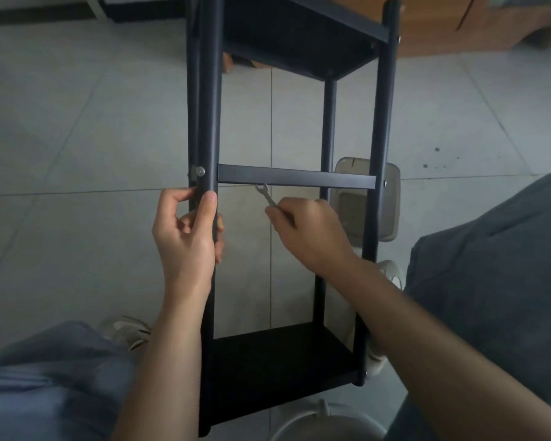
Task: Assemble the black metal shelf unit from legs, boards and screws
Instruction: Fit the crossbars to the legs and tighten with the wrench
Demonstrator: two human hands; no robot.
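The black metal shelf unit (380,122) lies tilted over the floor between my knees, with one board near me (277,361) and another far away (299,43). A thin black crossbar (296,179) spans its two near legs at mid height. A silver screw head (200,170) shows on the left leg (209,90) at the bar's end. My left hand (188,237) grips that leg just below the screw. My right hand (306,230) pinches a small silver wrench (265,194), its open jaw just under the crossbar.
A translucent plastic container (390,198) sits on the tiled floor behind the right leg. My knees in blue trousers flank the shelf. A white round object (325,421) lies at the bottom edge. Wooden furniture (442,30) stands at the far right.
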